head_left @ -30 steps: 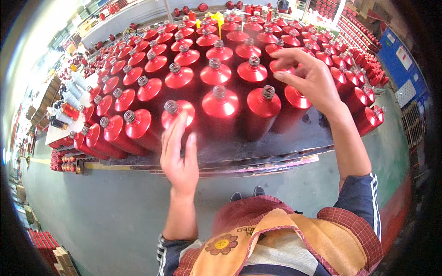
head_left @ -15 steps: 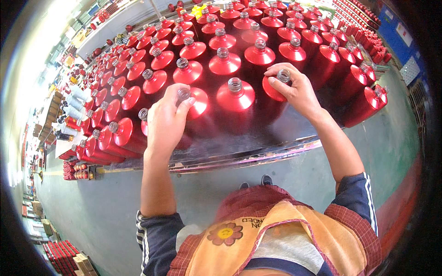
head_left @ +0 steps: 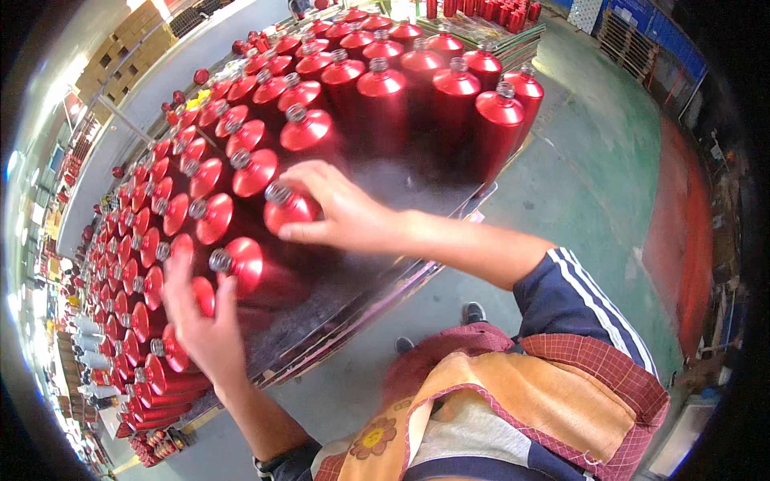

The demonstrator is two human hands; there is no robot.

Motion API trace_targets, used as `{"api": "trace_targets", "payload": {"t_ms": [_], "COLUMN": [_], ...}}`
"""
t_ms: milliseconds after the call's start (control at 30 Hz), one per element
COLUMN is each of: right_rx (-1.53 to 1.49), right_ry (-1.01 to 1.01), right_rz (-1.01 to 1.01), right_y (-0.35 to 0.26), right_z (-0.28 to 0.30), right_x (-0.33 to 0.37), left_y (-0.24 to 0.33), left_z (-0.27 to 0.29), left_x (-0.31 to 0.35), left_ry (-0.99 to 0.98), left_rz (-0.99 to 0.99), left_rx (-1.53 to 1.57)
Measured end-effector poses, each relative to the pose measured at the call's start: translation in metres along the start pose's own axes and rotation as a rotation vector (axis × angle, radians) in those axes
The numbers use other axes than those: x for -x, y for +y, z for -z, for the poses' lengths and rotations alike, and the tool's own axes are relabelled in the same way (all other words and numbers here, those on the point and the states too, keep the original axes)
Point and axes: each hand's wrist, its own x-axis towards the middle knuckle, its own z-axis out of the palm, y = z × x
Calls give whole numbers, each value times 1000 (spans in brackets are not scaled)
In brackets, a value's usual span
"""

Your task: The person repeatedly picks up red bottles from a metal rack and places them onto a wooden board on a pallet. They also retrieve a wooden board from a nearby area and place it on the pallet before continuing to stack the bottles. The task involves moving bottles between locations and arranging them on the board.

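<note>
Toward ten o'clock from the view's centre, a red bottle (head_left: 287, 213) sits within the curved thumb and fingers of the right hand (head_left: 343, 210); whether they grip, I cannot tell. At eight o'clock the left hand (head_left: 207, 325) is spread. Best cup the sloping shoulder evenly, upright, clear of the neighbouring bottle (head_left: 247, 266).

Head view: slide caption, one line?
Right hand around the shoulder of a red bottle; left hand among neighbouring bottles on a dark tabletop.

Glare whitens the curved left rim while red bottles (head_left: 257, 172) glint brightly.
</note>
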Motion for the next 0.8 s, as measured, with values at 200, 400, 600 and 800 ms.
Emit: {"api": "trace_targets", "payload": {"t_ms": [200,400,600,800], "right_rx": [-423,-267,-319,-457], "right_ry": [-245,-185,97,321], "right_rz": [-118,-346,-623,-859], "right_y": [17,90,164,286], "right_z": [148,398,593,704], "right_x": [95,197,260,304], "left_y": [73,267,497,597], "left_z": [-54,-238,-414,-571], "left_x": [53,94,67,20], "left_ry": [370,-478,-972,-1063], "left_rz": [76,-27,346,457], "left_rx": [596,1433,1445,1382]}}
